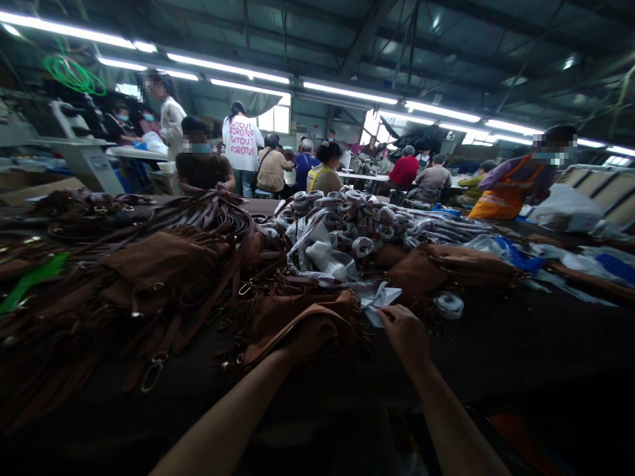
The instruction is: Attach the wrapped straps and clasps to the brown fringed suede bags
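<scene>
Right grip (404, 330): fingers curled and pressed together, fingertips pinching the near edge of the white wrapping sheet (381, 296); we enter it as closed on that sheet.
Left grip (306, 337): tucked under the flap of the brown fringed bag (292, 311); we cannot tell whether its fingers are spread or closed.
Sheet, position: touching the right-hand grip and lying just ahead of it, crumpled, its length running away from us toward the wrapped bundles.
Bag, position: just left of the sheet, draped over the left wrist, long axis crosswise to our arms, fringe spilling off its edges.
Nearer hand: the right one for the sheet; the left sits close beside it but is covered by the bag.
Wrapped strap bundles (357, 218): one heap, well ahead of both grips.
Small wrapped roll (449, 305): just right of the right-hand grip, apart from it, on the counter (520, 344).
Brown straps and bags (163, 264): one heap, left of the left-hand grip.
Other people: well beyond the heaps; none of their hands near ours.
</scene>
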Motion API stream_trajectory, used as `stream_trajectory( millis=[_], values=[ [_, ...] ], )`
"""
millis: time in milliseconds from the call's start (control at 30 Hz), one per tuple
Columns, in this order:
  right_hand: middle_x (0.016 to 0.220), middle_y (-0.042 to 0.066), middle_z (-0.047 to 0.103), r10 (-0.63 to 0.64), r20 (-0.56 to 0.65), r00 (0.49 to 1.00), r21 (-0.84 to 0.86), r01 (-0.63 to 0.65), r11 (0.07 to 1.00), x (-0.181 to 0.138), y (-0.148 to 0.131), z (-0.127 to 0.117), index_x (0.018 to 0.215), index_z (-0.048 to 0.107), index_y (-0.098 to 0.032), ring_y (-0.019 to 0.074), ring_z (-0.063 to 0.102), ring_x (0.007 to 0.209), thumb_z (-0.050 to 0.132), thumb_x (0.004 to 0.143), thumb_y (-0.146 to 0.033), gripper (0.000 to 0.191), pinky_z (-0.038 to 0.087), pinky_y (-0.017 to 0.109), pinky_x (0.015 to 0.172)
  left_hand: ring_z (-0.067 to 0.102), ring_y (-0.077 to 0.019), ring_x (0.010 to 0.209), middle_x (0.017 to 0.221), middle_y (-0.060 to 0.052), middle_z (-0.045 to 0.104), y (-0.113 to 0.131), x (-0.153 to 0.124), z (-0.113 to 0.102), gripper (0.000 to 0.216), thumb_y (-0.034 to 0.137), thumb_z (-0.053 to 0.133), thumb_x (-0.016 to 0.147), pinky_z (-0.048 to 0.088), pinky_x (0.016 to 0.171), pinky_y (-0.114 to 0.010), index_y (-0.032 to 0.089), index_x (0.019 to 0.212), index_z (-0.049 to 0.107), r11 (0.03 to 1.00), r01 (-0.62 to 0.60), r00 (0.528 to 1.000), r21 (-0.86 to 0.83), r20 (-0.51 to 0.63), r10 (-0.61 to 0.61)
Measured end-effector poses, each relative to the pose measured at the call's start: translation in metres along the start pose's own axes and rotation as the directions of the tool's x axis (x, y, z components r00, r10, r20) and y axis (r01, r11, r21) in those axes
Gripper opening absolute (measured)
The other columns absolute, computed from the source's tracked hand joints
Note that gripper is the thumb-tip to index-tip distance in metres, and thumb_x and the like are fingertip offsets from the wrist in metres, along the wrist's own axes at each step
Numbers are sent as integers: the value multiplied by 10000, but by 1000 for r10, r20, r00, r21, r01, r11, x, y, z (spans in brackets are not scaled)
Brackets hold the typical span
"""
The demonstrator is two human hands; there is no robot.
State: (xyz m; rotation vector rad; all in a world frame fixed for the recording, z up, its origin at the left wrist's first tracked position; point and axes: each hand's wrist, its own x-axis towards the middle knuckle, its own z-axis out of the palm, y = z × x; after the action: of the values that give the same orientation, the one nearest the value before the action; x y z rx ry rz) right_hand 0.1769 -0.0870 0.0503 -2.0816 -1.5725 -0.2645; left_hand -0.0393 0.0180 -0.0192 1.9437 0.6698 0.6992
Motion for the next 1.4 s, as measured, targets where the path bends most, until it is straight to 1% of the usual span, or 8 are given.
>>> stream_trajectory(
  millis=[200, 433, 500, 667, 800, 900, 1033, 1400],
  values=[
    [988, 48, 690, 75, 153, 985, 15, -78, 997, 56, -32, 40, 953, 696, -227, 177, 615, 903, 472, 883, -396, 289, 405, 264, 749, 595, -206, 953, 997, -64, 683, 6, -2, -4, 113, 192, 623, 777, 455, 886, -321, 146, 861, 684, 998, -47, 999, -47, -3, 47],
    [902, 57, 698, 60, 196, 979, 27, -66, 997, 58, -26, 60, 881, 706, -195, 180, 624, 848, 483, 873, -315, 253, 416, 263, 727, 608, -198, 910, 929, -51, 694, 11, 0, -6, 82, 154, 635, 751, 469, 849, -304, 138, 813, 687, 997, -10, 1000, -72, 14, 11],
    [964, 79, 676, 55, 152, 987, 31, -60, 998, 54, -24, 51, 936, 678, -170, 193, 599, 919, 428, 905, -318, 292, 415, 277, 787, 610, -198, 912, 930, -56, 694, 12, 0, -7, 84, 149, 630, 754, 467, 852, -304, 132, 812, 688, 998, -15, 999, -67, 27, 17],
    [963, 108, 631, -48, -188, 981, 189, 84, 978, 16, -45, 9, 984, 598, -154, 199, 571, 911, 350, 950, -360, 324, 414, 296, 840, 603, -193, 927, 952, -50, 691, 9, -1, -6, 125, 109, 615, 742, 471, 864, -308, 146, 838, 686, 1000, -21, 1000, 0, 19, 21],
    [894, 62, 637, -154, -49, 987, 327, 162, 931, -37, -78, 9, 941, 603, -191, 155, 596, 807, 382, 945, -302, 248, 435, 242, 753, 604, -181, 933, 978, -51, 688, 7, 0, -5, 183, 69, 575, 749, 473, 888, -308, 145, 880, 678, 997, -77, 997, -12, 5, 77],
    [913, 61, 665, -103, -13, 995, 254, 103, 962, -60, -89, 31, 979, 625, -179, 157, 622, 811, 408, 922, -225, 230, 434, 239, 733, 611, -185, 922, 974, -59, 688, 6, 0, -4, 177, 84, 590, 750, 482, 880, -317, 132, 899, 672, 998, -49, 999, -25, 3, 49],
    [907, 57, 700, -18, -84, 996, 121, 28, 992, -63, -88, 53, 978, 645, -178, 160, 646, 791, 459, 890, -204, 207, 417, 240, 700, 613, -188, 960, 1026, -61, 685, 9, -2, -5, 233, 66, 578, 750, 480, 903, -325, 139, 951, 670, 996, -35, 999, -84, 19, 37],
    [863, 35, 710, 48, -88, 995, 33, -45, 998, -60, -88, 61, 946, 649, -199, 152, 652, 758, 476, 875, -193, 187, 384, 233, 655, 623, -181, 933, 983, -61, 703, 2, 0, -9, 230, 61, 546, 748, 484, 908, -324, 140, 906, 693, 992, -33, 999, -118, 29, 37]
  ],
)
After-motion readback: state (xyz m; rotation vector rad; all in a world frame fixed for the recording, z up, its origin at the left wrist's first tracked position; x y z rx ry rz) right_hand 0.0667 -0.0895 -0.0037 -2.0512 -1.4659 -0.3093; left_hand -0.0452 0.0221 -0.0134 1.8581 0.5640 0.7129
